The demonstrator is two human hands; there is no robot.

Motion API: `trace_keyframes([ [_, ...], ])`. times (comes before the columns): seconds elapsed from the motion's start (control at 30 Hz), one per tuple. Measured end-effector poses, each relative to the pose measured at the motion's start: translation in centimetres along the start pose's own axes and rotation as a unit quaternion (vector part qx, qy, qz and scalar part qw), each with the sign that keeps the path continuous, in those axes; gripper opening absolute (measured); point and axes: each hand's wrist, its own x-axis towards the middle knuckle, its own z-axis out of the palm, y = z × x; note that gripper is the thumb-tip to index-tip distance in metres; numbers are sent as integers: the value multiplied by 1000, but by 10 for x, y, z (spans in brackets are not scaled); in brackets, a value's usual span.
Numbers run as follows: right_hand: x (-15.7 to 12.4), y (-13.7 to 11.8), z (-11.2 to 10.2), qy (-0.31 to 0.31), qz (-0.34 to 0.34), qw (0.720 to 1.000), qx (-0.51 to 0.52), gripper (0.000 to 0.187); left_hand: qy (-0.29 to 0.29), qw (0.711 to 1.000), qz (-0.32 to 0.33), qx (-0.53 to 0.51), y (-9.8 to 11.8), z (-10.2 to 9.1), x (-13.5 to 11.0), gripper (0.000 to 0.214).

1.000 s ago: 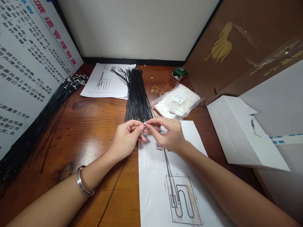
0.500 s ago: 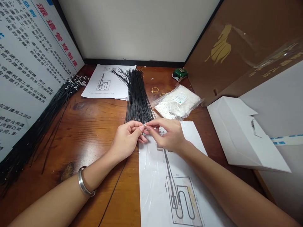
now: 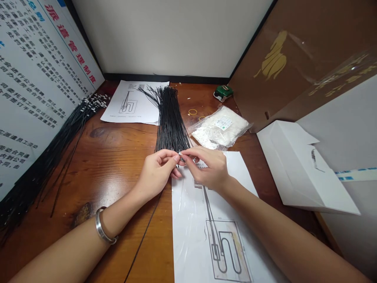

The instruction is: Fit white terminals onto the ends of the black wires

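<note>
My left hand (image 3: pixel 160 171) is closed in a pinch. A single black wire (image 3: pixel 144 236) trails from beneath it toward the bottom edge. Against its fingertips comes my right hand (image 3: pixel 207 165), also pinching. A tiny white connector (image 3: pixel 180 153) shows between the two sets of fingertips, mostly covered by them. Just beyond lies a thick bundle of black wires (image 3: pixel 171 118), its near ends partly hidden behind my fingers. Under my right hand is a printed drawing sheet (image 3: pixel 188 236) with a wire diagram.
A clear bag of small white parts (image 3: pixel 220 125) lies beyond my right hand, near a green tape measure (image 3: pixel 223 93). Wires with white ends (image 3: pixel 59 141) lean along the left panel. More papers (image 3: pixel 114 106) lie behind, and a white box (image 3: pixel 300 169) stands right.
Both hands stay together at nearly the same spot, with only slight finger movement. The trailing wire has shifted a little. The whole view has moved very slightly.
</note>
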Motion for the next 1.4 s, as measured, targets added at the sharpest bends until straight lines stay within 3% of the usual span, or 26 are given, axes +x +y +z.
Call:
trace_keyframes([
  [0.13,0,0,0,-16,20,1000,-7,14,-9,1000,7,-5,0,0,0,17],
  [0.5,-1,5,-2,-48,-2,999,-2,15,-6,1000,3,-8,2,1,-1,17],
  [0.67,0,1,-1,9,1,1000,-28,14,-17,1000,14,3,1,0,-1,17],
  [0.83,3,1,-1,107,106,986,-70,11,-38,999,3,38,1,0,-4,15],
  [0.93,3,3,-2,126,188,973,-44,12,-42,998,4,43,1,0,-4,15],
  [1.17,4,10,-8,110,302,946,49,19,-24,999,24,-4,-4,-2,1,19],
  [1.4,2,16,-7,-59,287,942,-161,21,-24,999,19,-44,-4,-5,1,24],
])
